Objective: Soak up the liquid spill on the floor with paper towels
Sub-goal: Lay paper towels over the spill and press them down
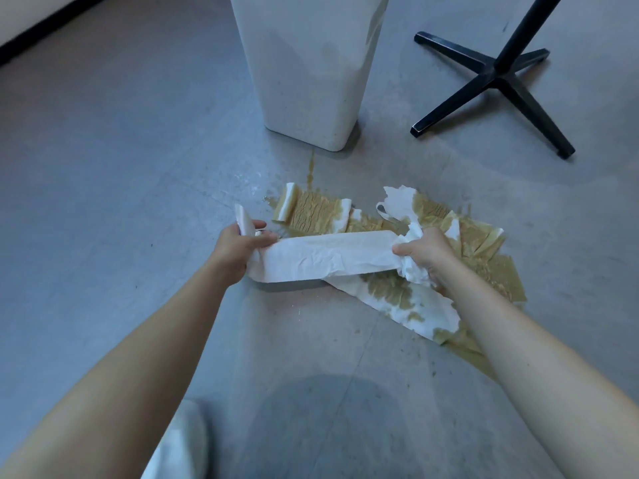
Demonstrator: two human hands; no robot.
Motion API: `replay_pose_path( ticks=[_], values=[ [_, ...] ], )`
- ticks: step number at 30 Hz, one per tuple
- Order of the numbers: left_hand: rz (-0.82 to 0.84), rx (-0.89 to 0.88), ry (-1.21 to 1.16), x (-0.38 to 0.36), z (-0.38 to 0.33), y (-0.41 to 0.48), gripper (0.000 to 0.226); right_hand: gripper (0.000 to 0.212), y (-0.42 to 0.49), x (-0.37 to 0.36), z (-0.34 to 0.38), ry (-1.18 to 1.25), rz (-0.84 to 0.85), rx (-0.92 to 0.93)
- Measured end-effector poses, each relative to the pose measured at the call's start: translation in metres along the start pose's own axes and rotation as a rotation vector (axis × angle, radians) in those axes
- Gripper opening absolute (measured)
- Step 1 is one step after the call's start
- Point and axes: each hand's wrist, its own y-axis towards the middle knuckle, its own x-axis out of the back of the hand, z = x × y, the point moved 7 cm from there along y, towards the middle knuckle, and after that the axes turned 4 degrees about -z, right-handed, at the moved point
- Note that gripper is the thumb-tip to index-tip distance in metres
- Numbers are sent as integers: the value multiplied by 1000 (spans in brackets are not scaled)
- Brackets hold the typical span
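Grey floor (pixel 138 202), spill (pixel 479 357) under soaked towels (pixel 314 210) at 1 o'clock; left hand (pixel 238 247) and right hand (pixel 430 252), fingers curled on dry strip (pixel 328 257) ends, which is best laid flat, pressed, not dragged.

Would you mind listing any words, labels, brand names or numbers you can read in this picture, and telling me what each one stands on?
No readable text anywhere in this view.
White bin: plain, stained, no label.
Clean paper towel strip, held by left hand and right hand: blank.
Soaked towels on the floor: only brown stains.
Black table base: no markings visible.
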Motion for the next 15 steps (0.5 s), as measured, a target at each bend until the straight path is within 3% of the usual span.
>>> replay_pose_path(
  ticks=[3,8,15],
  values=[
    [30,37,-23,4,-4,3,37,65,0,5,-2,-21,-34,0],
    [-4,13,159,16,-12,15,34,57,0,10,-18,33,-47,-69],
    [-330,-186,568,45,-43,23,34,53,-16,-4,-25,178,89,-153]
  ],
)
